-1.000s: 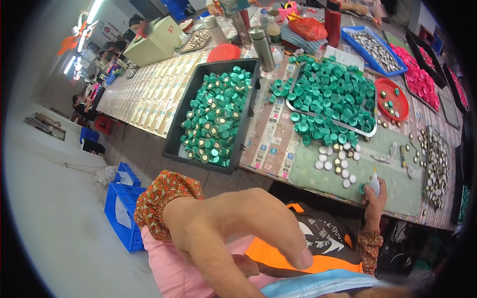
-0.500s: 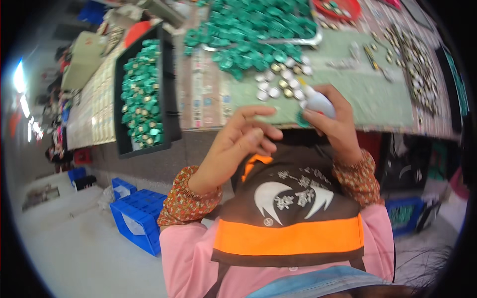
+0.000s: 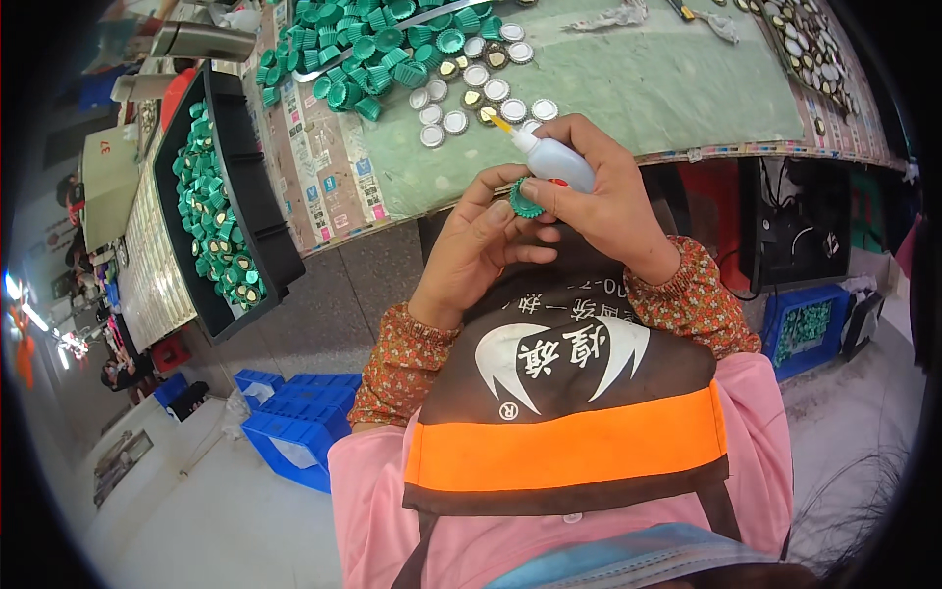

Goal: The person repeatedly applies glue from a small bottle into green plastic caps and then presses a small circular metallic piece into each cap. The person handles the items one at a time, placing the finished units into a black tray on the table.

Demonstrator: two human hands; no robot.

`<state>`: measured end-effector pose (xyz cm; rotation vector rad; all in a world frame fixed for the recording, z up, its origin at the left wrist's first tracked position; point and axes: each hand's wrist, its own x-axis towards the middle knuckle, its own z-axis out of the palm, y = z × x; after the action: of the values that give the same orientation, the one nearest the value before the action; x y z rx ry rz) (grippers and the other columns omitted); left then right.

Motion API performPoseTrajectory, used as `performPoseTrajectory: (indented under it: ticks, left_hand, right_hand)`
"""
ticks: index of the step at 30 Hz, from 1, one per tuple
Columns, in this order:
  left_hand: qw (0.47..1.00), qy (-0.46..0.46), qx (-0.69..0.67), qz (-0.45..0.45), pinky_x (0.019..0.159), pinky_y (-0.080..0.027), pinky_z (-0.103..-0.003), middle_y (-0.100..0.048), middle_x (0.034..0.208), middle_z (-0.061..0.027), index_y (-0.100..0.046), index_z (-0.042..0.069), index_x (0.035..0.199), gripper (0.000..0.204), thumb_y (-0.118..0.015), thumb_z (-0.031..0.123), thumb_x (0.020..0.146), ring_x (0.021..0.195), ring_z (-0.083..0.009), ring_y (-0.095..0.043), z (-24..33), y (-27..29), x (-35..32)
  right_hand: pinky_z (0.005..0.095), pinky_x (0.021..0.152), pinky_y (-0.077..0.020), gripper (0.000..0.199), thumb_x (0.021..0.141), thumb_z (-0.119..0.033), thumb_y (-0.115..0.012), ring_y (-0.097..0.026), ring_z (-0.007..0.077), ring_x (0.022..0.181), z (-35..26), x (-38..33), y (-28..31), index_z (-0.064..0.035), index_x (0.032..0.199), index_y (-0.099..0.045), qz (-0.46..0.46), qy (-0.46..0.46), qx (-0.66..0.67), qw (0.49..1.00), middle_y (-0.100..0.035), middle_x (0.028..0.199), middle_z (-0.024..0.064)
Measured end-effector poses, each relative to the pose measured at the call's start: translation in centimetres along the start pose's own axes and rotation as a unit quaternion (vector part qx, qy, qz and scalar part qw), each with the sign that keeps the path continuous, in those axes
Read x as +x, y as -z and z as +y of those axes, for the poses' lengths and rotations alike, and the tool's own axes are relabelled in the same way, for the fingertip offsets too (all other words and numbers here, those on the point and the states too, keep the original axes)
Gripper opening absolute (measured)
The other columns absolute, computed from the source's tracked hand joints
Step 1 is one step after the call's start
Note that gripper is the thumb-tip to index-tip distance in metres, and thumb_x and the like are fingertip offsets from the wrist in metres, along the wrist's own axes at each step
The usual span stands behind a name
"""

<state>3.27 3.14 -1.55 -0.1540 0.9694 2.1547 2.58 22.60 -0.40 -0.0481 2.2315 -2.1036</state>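
Note:
My right hand is wrapped round a small white glue bottle, its yellow nozzle slanting up and left. The right thumb also presses on a green fluted cap below the bottle. At the cap's left side, my left hand pinches it with thumb and index finger, the other fingers curled loosely. Just beyond the nozzle, several round metal crown caps lie on the green mat, most with white faces up and a few showing gold. A large heap of green fluted caps lies behind them.
A black bin at the left holds green caps with gold pieces in them. More metal caps lie at the far right, near a yellow-and-black cutter. The table's front edge runs just beyond my hands. Blue crates stand on the floor.
My left hand, earlier apart with fingers spread, has come to the green cap in my right hand. The right hand has shifted left with bottle and cap. The whole view has swung.

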Motion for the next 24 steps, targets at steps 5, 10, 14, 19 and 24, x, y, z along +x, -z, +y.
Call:
performPoseTrajectory:
  ticks: [5,10,14,19,24]
  left_hand:
    - [0.999,-0.003,-0.037,-0.009,0.082,-0.064,-0.038,-0.062,0.119,-0.0146,-0.043,0.009,0.140,0.044,-0.058,0.025,0.103,0.101,-0.0245,-0.068,-0.8,0.9,0.0]
    - [0.992,-0.029,-0.124,-0.016,0.081,-0.065,-0.039,-0.061,0.119,-0.0154,-0.040,0.008,0.143,0.046,-0.057,0.021,0.102,0.100,-0.0248,-0.067,-1.1,1.5,-0.5]
    - [0.990,-0.042,-0.135,-0.011,0.081,-0.065,-0.040,-0.061,0.119,-0.0171,-0.034,0.005,0.150,0.055,-0.056,0.020,0.102,0.101,-0.0256,-0.066,-1.0,2.0,-1.2]
    - [0.991,-0.035,-0.125,0.012,0.082,-0.065,-0.040,-0.059,0.125,-0.0188,-0.034,0.002,0.151,0.058,-0.057,0.021,0.101,0.101,-0.0248,-0.066,-1.5,2.6,-1.2]
    - [0.993,-0.041,-0.112,0.016,0.083,-0.065,-0.040,-0.058,0.130,-0.0197,-0.036,0.002,0.151,0.056,-0.057,0.019,0.102,0.103,-0.0236,-0.066,-1.9,2.5,-1.4]
  right_hand:
    - [0.0335,0.082,-0.0533,0.036,0.086,-0.014,-0.073,-0.067,0.0193,0.092,-0.2,-0.7,-0.1,-0.0021,0.116,-0.057,0.001,0.008,0.000,1.000,-0.068,0.100,0.0134]
    - [0.0307,0.084,-0.0524,0.035,0.090,-0.012,-0.071,-0.066,0.0162,0.096,0.3,-1.2,0.7,-0.0012,0.120,-0.056,0.015,0.062,0.023,0.998,-0.068,0.108,0.0133]
    - [0.0281,0.078,-0.0522,0.035,0.090,-0.010,-0.071,-0.067,0.0143,0.090,-0.7,-2.3,2.7,0.0001,0.120,-0.058,-0.045,0.096,-0.049,0.993,-0.069,0.107,0.0119]
    - [0.0294,0.067,-0.0523,0.033,0.085,-0.009,-0.074,-0.070,0.0217,0.077,-0.4,-3.6,2.8,-0.0009,0.114,-0.060,-0.037,0.169,-0.075,0.982,-0.068,0.097,0.0124]
    - [0.0325,0.061,-0.0525,0.028,0.082,-0.009,-0.076,-0.068,0.0268,0.068,-0.5,-4.1,2.2,-0.0023,0.105,-0.062,-0.034,0.199,-0.115,0.973,-0.066,0.085,0.0107]
